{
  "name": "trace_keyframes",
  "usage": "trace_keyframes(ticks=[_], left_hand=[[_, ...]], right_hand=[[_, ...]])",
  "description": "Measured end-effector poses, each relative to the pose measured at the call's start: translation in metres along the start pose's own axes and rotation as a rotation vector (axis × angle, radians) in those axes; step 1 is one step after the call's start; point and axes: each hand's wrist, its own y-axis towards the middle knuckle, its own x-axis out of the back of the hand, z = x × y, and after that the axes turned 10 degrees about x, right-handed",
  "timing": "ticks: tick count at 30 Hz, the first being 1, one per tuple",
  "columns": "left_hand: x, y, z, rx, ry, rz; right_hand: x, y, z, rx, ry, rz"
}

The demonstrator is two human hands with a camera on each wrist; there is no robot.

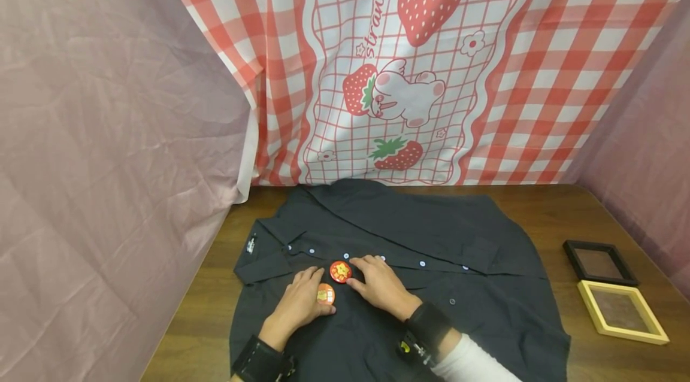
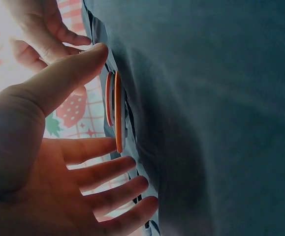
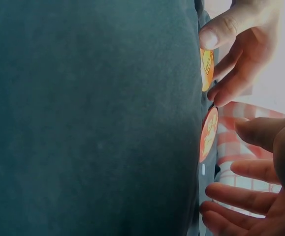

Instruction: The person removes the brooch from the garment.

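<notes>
A dark button-up shirt (image 1: 388,340) lies spread on the wooden table, its collar at the left. Two round pin badges rest on its front: a red badge (image 1: 341,272) with a yellow star figure, and an orange badge (image 1: 326,294) just below and left of it. My left hand (image 1: 299,301) spans the orange badge, thumb at its lower edge and fingers loosely extended on the far side; in the left wrist view the index fingertip meets the badge edge (image 2: 118,113). Beside the red badge, on its right, is my right hand (image 1: 384,287), fingers spread and relaxed around nothing.
On the right of the table (image 1: 544,208) lie a black frame (image 1: 628,279) and a pale yellow frame (image 1: 631,334). Behind the shirt hangs a red-checked strawberry cloth (image 1: 485,148). Pinkish fabric (image 1: 108,190) walls both sides.
</notes>
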Motion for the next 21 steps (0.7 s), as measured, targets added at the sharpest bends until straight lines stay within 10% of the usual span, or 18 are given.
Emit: trace_keyframes(ticks=[21], left_hand=[[0.002,0.0,-0.004,0.032,0.017,0.04]], right_hand=[[-0.01,0.012,0.0,0.065,-0.005,0.057]])
